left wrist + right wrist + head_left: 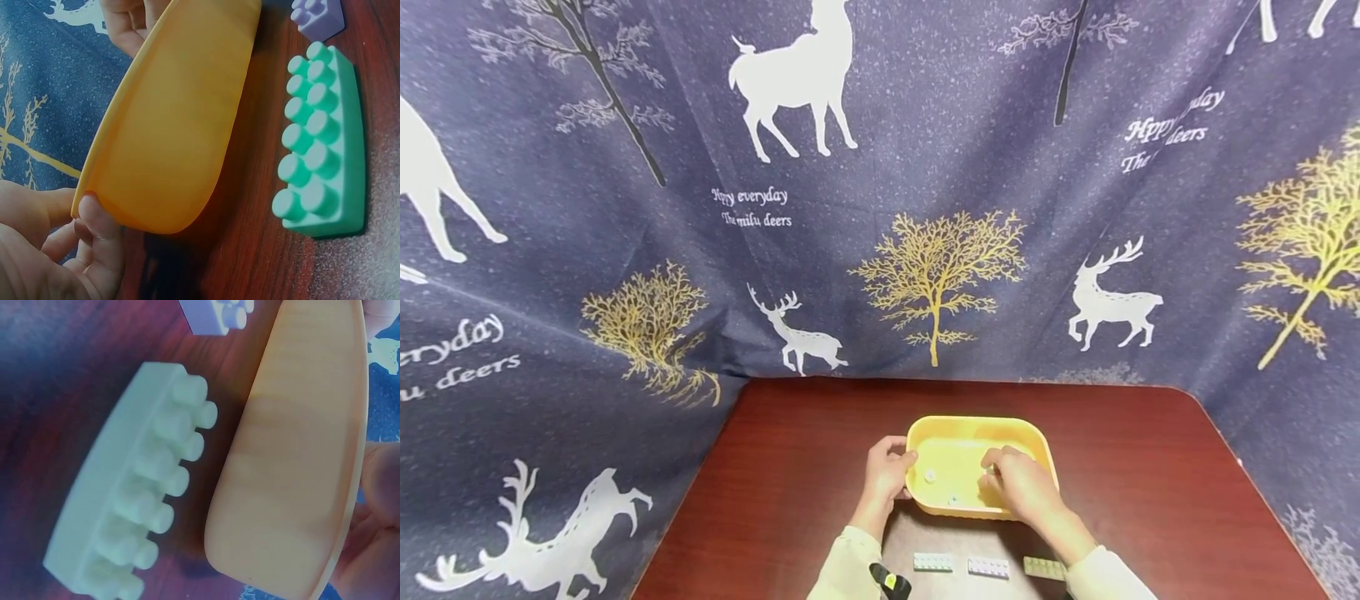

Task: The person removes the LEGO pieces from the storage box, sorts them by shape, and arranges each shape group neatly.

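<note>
A yellow plastic tub (979,505) rests on the table. My left hand (886,473) grips its left end, with thumb and fingers pinching the rim in the left wrist view. My right hand (1022,483) reaches into the tub's right side, its fingers bent downward. A small pale spot shows between its thumb and fingertips; I cannot tell whether they pinch it. Inside the tub lie a small white round piece (930,476) at left and another small pale piece (954,500) near the front wall. In the right wrist view, the tub's wall hides part of the right hand.
In front of the tub, a row of studded toy bricks lies on the table: mint green (340,144) at left, lilac (988,568) in the middle, pale yellow-green (112,475) at right. A dark patterned cloth (820,250) hangs behind the reddish-brown table (820,408).
</note>
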Demonstrator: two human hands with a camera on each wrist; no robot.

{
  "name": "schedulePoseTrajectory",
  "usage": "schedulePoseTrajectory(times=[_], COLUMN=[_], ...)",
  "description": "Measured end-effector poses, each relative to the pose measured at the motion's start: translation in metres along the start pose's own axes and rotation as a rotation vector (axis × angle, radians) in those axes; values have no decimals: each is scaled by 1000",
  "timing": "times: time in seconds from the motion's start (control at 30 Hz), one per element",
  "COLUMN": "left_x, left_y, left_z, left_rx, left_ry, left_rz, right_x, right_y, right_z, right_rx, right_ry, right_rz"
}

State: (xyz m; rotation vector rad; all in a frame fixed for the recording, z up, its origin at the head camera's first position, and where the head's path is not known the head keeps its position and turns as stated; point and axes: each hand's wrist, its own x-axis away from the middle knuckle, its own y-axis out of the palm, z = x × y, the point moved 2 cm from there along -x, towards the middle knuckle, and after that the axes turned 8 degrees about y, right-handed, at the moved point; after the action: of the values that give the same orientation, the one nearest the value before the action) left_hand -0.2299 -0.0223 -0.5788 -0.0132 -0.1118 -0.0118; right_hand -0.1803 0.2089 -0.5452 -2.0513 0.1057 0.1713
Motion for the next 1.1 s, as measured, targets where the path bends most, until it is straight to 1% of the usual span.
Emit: schedulePoseTrajectory(times=[0.13, 0.23, 0.47, 0.67, 0.87, 1.1], left_x=[0, 0, 0, 0, 0, 0], left_y=[-1, -1, -1, 0, 0, 1], left_z=[1, 1, -2, 1, 2, 1], left_rx=[-4, -11, -2, -4, -7, -2], left_ry=[4, 0, -3, 0, 15, 14], left_rz=[4, 9, 4, -2, 0, -2], right_x=[5, 9, 20, 36, 49, 61], right_y=[-4, -8, -18, -26, -29, -31], right_z=[0, 0, -4, -9, -8, -4], right_rx=[-13, -27, -81, -129, -126, -135], right_ry=[-8, 4, 39, 48, 34, 47], right_rz=[35, 49, 49, 31, 60, 87])
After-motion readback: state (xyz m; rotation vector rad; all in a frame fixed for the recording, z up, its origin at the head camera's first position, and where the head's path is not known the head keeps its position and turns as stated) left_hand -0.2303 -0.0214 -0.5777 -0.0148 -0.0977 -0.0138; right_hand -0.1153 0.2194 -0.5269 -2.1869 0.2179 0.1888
